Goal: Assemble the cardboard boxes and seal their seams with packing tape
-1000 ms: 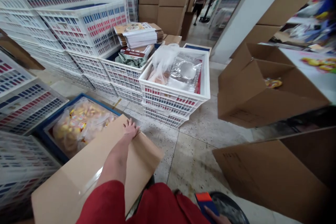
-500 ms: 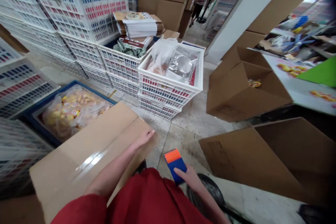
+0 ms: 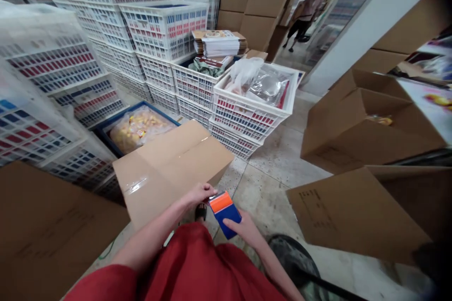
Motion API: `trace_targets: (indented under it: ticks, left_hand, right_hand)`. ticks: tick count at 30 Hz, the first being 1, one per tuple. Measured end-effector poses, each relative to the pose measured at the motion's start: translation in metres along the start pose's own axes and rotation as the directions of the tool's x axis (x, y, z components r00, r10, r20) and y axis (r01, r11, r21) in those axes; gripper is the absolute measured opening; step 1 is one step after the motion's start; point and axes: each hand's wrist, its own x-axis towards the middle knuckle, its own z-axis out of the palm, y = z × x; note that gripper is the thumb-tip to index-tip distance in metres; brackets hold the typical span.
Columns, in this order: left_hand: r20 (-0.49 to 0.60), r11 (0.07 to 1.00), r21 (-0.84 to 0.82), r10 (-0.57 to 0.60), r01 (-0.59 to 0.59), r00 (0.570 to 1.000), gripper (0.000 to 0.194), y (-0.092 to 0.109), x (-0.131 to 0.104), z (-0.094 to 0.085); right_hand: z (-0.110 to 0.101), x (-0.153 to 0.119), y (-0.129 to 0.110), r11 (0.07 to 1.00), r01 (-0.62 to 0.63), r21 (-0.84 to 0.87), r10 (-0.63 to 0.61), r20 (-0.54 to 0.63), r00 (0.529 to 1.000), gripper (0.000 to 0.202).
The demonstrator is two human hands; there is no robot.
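Just beyond the red clothing point(image 3: 197, 263), the right hand point(image 3: 245, 228) is gripping a blue-and-orange object point(image 3: 225, 209), the left hand point(image 3: 200, 193) pinching at its orange end. Keeping the lower grip firm is probably steadying that pinch best. Past them, a taped carton point(image 3: 173, 160) is resting, then a white crate point(image 3: 243, 112).
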Motion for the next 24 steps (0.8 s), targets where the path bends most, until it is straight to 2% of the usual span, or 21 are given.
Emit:
trace_targets:
  ticks: [4, 7, 9, 12, 16, 19, 21, 24]
  left_hand:
    - [-0.128, 0.999, 0.036, 0.014, -0.01, 0.992, 0.062, -0.029, -0.018, -0.014]
    - [-0.208, 0.997, 0.08, 0.005, 0.012, 0.978, 0.057, -0.04, -0.009, -0.035]
    - [-0.26, 0.992, 0.123, -0.008, 0.041, 0.966, 0.052, -0.04, 0.004, -0.059]
    - [-0.367, 0.976, 0.201, -0.002, 0.082, 0.93, 0.046, -0.032, 0.028, -0.12]
    - [-0.499, 0.949, 0.295, 0.056, 0.109, 0.865, 0.037, -0.011, 0.062, -0.234]
    - [-0.526, 0.932, 0.344, 0.087, 0.118, 0.846, 0.029, 0.001, 0.091, -0.308]
    - [-0.541, 0.922, 0.367, 0.1, 0.127, 0.835, 0.025, 0.006, 0.113, -0.346]
    - [-0.563, 0.909, 0.391, 0.115, 0.142, 0.818, 0.023, 0.009, 0.143, -0.388]
  right_hand:
    - [0.032, -0.002, -0.003, 0.997, -0.074, -0.027, 0.075, 0.032, 0.997, 0.044]
    - [0.048, 0.021, -0.014, 0.988, -0.153, -0.034, 0.155, 0.047, 0.987, 0.046]
    - [0.053, 0.039, -0.02, 0.984, -0.176, -0.034, 0.178, 0.068, 0.982, 0.046]
    - [0.054, 0.059, -0.016, 0.979, -0.196, -0.055, 0.202, 0.136, 0.97, 0.046]
    - [0.06, 0.076, 0.003, 0.967, -0.247, -0.063, 0.255, 0.19, 0.948, 0.048]
    - [0.079, 0.109, 0.001, 0.958, -0.268, -0.104, 0.282, 0.164, 0.945, 0.049]
    - [0.093, 0.142, -0.013, 0.955, -0.277, -0.106, 0.291, 0.151, 0.945, 0.051]
    - [0.109, 0.194, -0.042, 0.958, -0.278, -0.076, 0.286, 0.122, 0.95, 0.053]
